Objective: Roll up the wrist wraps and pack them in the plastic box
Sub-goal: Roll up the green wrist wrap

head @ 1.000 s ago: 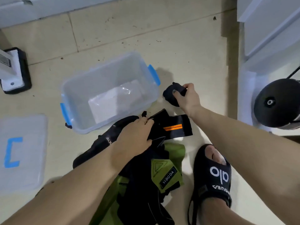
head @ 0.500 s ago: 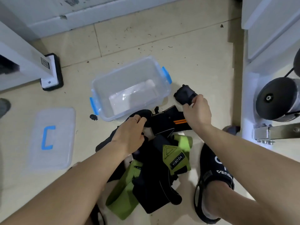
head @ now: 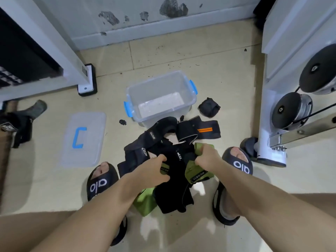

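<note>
Hands now off rolled wrap (head: 209,107) & orange-striped wrap (head: 199,130); left hand (head: 154,170), right hand (head: 206,158) grip green wrap (head: 197,174).

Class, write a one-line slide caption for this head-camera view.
Both hands, left and right, grip green and black wrist wraps heaped before an empty plastic box; one rolled wrap lies beside it.

Both bare forearms reach forward and down from the near edge, converging toward the centre. The left hand (head: 154,170) and the right hand (head: 207,158) are each curled, knuckles up, fingers clenched on fabric.
</note>
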`<action>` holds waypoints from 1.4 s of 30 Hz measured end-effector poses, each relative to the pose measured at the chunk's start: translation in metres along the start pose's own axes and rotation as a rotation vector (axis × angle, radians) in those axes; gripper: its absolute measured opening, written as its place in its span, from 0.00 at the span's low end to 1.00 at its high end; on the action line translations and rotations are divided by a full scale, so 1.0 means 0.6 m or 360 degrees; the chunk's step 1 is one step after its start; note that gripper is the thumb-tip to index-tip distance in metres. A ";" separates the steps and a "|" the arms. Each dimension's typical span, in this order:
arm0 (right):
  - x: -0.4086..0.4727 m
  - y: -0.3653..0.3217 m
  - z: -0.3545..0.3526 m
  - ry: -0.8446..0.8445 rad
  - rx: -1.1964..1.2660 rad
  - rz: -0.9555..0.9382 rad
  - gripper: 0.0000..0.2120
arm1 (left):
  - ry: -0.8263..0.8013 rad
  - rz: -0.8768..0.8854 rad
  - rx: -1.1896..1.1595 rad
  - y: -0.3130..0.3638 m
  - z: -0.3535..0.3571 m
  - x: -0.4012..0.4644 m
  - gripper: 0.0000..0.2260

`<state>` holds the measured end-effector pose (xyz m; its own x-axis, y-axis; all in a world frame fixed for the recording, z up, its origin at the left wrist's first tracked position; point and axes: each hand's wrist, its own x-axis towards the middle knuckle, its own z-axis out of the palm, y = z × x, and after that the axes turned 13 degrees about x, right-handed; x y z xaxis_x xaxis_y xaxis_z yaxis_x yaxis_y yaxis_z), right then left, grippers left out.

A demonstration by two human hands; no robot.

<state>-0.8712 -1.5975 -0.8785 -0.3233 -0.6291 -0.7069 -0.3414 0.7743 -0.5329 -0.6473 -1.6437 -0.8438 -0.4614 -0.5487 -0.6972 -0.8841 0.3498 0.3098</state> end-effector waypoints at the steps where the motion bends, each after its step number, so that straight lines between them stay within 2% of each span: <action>1: -0.008 -0.001 -0.003 -0.0006 0.0011 -0.0020 0.11 | -0.0008 -0.0002 -0.0026 0.003 -0.002 -0.009 0.32; 7: -0.080 -0.050 -0.044 -0.0178 0.0324 -0.0185 0.07 | 0.0165 0.0183 -0.0256 0.056 -0.042 -0.061 0.40; 10: -0.122 -0.081 -0.059 -0.0284 0.0616 -0.0215 0.06 | 0.0279 0.0228 -0.0191 0.093 -0.051 -0.080 0.44; 12: -0.146 -0.093 -0.067 -0.0344 0.0783 -0.0213 0.05 | 0.0378 0.0242 -0.0129 0.108 -0.051 -0.093 0.42; 15: -0.176 -0.104 -0.085 -0.0372 0.0875 -0.0210 0.03 | 0.0543 0.0230 -0.0226 0.113 -0.055 -0.113 0.38; 19: -0.213 -0.116 -0.109 -0.0421 0.1054 -0.0191 0.05 | 0.0673 0.0273 -0.0262 0.109 -0.060 -0.133 0.37; 22: -0.234 -0.124 -0.122 -0.0466 0.1028 -0.0182 0.06 | 0.0614 0.0332 -0.0320 0.105 -0.066 -0.142 0.37; 24: -0.237 -0.128 -0.124 -0.0465 0.0929 -0.0190 0.07 | 0.0614 0.0364 -0.0382 0.101 -0.071 -0.141 0.32; 27: -0.237 -0.134 -0.117 -0.0384 0.0583 -0.0262 0.03 | 0.0657 0.0425 -0.0432 0.098 -0.072 -0.138 0.24; 30: -0.224 -0.137 -0.107 -0.0155 0.0243 -0.0398 0.14 | 0.0603 0.0458 -0.0619 0.098 -0.071 -0.134 0.20; 33: -0.215 -0.143 -0.104 -0.0052 0.0203 -0.0451 0.15 | 0.0578 0.0478 -0.0736 0.092 -0.067 -0.126 0.17; 38: -0.212 -0.159 -0.102 -0.0132 0.0109 -0.0471 0.14 | 0.0774 0.0476 -0.0520 0.092 -0.070 -0.115 0.20; 42: -0.221 -0.172 -0.121 -0.0335 0.0293 -0.0399 0.14 | 0.0935 0.0331 -0.0332 0.089 -0.077 -0.102 0.18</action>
<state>-0.8570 -1.5992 -0.6960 -0.0549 -0.7875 -0.6138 -0.2167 0.6095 -0.7626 -0.6695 -1.6267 -0.7548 -0.5355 -0.8296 -0.1582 -0.7406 0.3712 0.5601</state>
